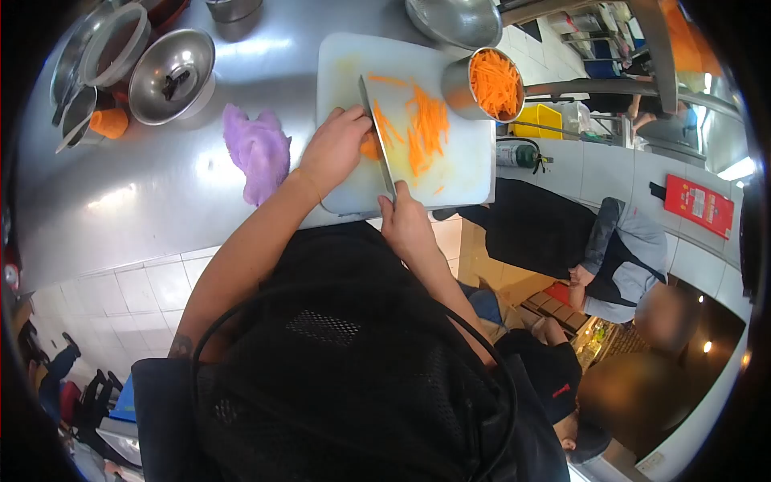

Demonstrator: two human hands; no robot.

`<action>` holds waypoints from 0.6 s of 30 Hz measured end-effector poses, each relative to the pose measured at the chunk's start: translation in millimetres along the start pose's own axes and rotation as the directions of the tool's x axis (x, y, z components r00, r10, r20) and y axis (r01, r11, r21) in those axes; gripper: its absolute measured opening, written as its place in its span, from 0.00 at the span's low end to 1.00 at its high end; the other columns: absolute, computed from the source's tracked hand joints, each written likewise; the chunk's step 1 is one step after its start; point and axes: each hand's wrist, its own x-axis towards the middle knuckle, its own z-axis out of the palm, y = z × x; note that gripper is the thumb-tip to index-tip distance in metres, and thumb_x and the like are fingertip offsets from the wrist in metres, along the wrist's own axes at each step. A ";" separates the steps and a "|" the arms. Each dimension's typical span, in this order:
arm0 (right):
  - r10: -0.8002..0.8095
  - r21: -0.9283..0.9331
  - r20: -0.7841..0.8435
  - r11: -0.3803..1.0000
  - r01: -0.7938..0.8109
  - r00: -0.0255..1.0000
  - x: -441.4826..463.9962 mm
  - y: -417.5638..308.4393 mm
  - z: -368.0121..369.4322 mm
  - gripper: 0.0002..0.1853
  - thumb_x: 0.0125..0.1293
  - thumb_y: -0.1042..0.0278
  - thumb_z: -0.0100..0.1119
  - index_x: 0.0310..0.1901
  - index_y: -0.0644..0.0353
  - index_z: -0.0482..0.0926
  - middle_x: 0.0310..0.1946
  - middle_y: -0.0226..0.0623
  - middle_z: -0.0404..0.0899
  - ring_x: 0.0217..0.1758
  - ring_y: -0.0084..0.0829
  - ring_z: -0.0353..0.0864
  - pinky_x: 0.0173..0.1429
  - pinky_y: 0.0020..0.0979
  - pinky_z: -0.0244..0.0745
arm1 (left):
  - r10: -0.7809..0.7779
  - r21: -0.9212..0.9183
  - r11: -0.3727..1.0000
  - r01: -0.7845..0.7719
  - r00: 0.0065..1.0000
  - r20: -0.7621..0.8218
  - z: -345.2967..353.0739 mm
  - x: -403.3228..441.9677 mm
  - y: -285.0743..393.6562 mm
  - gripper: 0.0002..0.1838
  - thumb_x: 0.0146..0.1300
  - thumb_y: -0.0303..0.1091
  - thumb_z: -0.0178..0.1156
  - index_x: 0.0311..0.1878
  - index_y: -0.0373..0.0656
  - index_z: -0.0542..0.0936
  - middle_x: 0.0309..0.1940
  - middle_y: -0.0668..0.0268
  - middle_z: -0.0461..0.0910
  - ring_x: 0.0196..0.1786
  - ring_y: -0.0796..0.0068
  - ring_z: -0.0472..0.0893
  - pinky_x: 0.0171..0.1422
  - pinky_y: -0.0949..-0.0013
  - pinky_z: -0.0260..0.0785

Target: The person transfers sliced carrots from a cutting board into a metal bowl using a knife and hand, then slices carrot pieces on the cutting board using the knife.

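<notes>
My right hand [408, 225] grips the handle of a kitchen knife [381, 136], whose blade points away from me over a white cutting board [470, 173]. Just left of the blade, my left hand [341, 145] has its fingers curled over a piece of carrot [369, 149], mostly hidden beneath them. Carrot strips [427, 128] lie in a loose pile on the board, right of the blade. At the board's far right corner stands a metal container [458, 92] filled with more carrot strips [495, 83].
A purple cloth [259, 153] lies on the steel table [120, 217], left of my left forearm. Several bowls, including a metal bowl [144, 87] with something dark inside, stand at the far left. Another metal bowl [458, 24] is behind the board. Two people are to the right.
</notes>
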 end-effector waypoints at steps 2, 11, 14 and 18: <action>-0.037 0.062 -0.020 0.997 0.038 0.999 24.5 -1.4 -3.9 0.16 0.78 0.63 0.58 0.53 0.69 0.72 0.31 0.70 0.82 0.39 0.71 0.83 0.44 0.64 0.76 | 0.020 0.011 1.000 -0.020 1.000 -0.003 2.1 2.5 -2.5 0.07 0.66 0.22 0.58 0.44 0.37 0.84 0.47 0.59 0.80 0.53 0.51 0.78 0.62 0.53 0.75; 0.016 0.094 0.019 0.995 -0.018 1.000 13.3 -7.8 -47.3 0.16 0.78 0.64 0.60 0.53 0.70 0.70 0.26 0.66 0.81 0.35 0.69 0.83 0.40 0.61 0.74 | 0.013 0.026 1.000 -0.013 1.000 -0.004 1.4 -0.1 -4.8 0.10 0.64 0.20 0.55 0.44 0.37 0.84 0.47 0.58 0.79 0.53 0.51 0.79 0.62 0.54 0.75; -0.028 0.009 0.083 1.000 0.028 0.996 -16.0 -28.8 -62.8 0.17 0.78 0.65 0.59 0.56 0.69 0.69 0.27 0.66 0.81 0.35 0.69 0.83 0.41 0.62 0.75 | 0.017 0.032 0.999 -0.017 1.000 -0.025 4.8 1.3 -4.0 0.11 0.63 0.19 0.55 0.46 0.37 0.84 0.48 0.58 0.79 0.54 0.51 0.79 0.63 0.54 0.75; -0.044 -0.058 0.113 0.997 0.051 0.993 -42.0 -38.0 -66.6 0.17 0.78 0.65 0.59 0.57 0.68 0.69 0.28 0.67 0.82 0.36 0.70 0.83 0.41 0.63 0.76 | 0.042 0.032 0.999 -0.040 0.998 -0.048 3.3 -1.4 -5.0 0.14 0.62 0.18 0.54 0.48 0.37 0.84 0.49 0.58 0.80 0.54 0.51 0.79 0.63 0.53 0.75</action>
